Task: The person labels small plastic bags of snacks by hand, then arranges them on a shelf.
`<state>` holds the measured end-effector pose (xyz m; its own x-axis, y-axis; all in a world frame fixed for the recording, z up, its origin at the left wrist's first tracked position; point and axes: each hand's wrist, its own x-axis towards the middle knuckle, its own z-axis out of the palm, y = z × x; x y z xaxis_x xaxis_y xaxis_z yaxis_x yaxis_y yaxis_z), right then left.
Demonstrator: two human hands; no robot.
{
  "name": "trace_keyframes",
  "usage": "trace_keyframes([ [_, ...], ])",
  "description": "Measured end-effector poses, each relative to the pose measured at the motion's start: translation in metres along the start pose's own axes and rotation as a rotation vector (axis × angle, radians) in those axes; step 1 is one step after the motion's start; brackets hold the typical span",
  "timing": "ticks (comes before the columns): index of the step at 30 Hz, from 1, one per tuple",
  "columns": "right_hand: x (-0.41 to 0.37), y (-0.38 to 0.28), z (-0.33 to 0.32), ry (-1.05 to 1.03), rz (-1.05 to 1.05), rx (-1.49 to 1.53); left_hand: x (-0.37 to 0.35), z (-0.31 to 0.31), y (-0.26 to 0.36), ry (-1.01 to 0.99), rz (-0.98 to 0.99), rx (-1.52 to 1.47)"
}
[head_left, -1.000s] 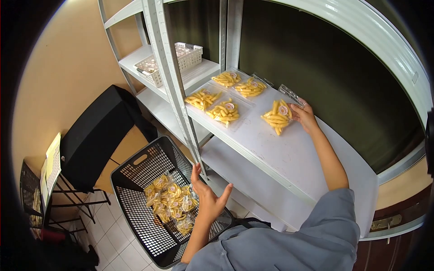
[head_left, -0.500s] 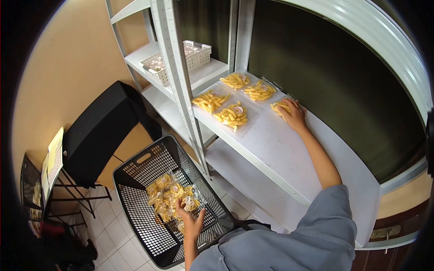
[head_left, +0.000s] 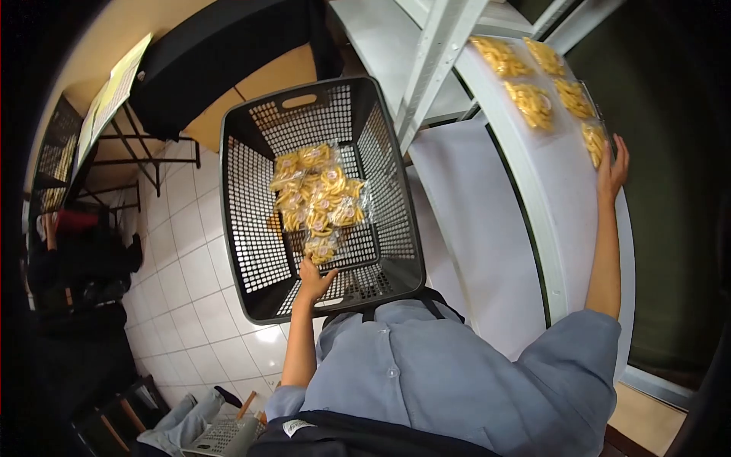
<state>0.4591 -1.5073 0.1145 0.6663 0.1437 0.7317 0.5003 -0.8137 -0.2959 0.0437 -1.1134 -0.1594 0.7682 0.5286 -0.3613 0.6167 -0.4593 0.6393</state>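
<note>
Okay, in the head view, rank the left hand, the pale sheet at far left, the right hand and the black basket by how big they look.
1. Black basket, clearly largest.
2. Pale sheet, seen slanted.
3. Left hand and right hand: too alike to rank.

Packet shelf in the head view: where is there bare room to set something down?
Bare: the shelf between its front edge and the right forearm, nearer the person than the packets. Crowded: the far end, where five sit close together, right hand at the nearest.
</note>
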Motion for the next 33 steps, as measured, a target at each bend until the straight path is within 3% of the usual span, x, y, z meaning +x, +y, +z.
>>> trace_keyframes([
  [4,-0.022,-0.054,-0.014,0.064,-0.092,0.004,0.026,0.0,-0.04,-0.062,-0.11,-0.022],
  [6,-0.039,-0.111,-0.031,-0.001,-0.097,-0.023,0.044,0.006,-0.061,-0.028,-0.172,-0.086],
  [8,-0.066,-0.166,-0.048,-0.168,-0.067,0.107,0.068,0.021,-0.09,-0.045,-0.265,-0.241],
  [11,-0.122,-0.219,-0.046,-0.416,-0.252,0.175,0.091,0.021,-0.091,-0.093,-0.363,-0.107],
  [13,-0.169,-0.242,-0.011,-0.564,-0.212,0.345,0.113,0.029,-0.097,-0.062,-0.369,-0.089],
  [16,-0.22,-0.281,0.073,-0.767,0.11,0.668,0.134,0.024,-0.071,0.073,-0.219,0.139],
  [18,-0.25,-0.294,0.14,-0.944,0.473,0.803,0.162,0.035,-0.072,0.114,-0.134,0.046],
  [20,-0.298,-0.288,0.221,-1.011,0.827,0.872,0.188,0.054,-0.077,0.092,-0.493,-0.436],
  [23,-0.326,-0.279,0.312,-1.036,0.876,0.768,0.212,0.075,-0.088,0.115,-0.685,-0.675],
  [25,-0.342,-0.272,0.361,-0.971,0.581,0.412,0.219,0.076,-0.086,0.134,-0.809,-0.892],
  [28,-0.354,-0.27,0.403,-1.038,0.612,0.24,0.225,0.077,-0.082,0.331,-0.779,-0.981],
  [29,-0.359,-0.271,0.415,-1.077,0.577,0.172,0.228,0.084,-0.104,0.16,-0.723,-1.057],
  [33,-0.382,-0.272,0.429,-1.263,0.639,0.247,0.219,0.073,-0.083,0.15,-0.704,-1.323],
])
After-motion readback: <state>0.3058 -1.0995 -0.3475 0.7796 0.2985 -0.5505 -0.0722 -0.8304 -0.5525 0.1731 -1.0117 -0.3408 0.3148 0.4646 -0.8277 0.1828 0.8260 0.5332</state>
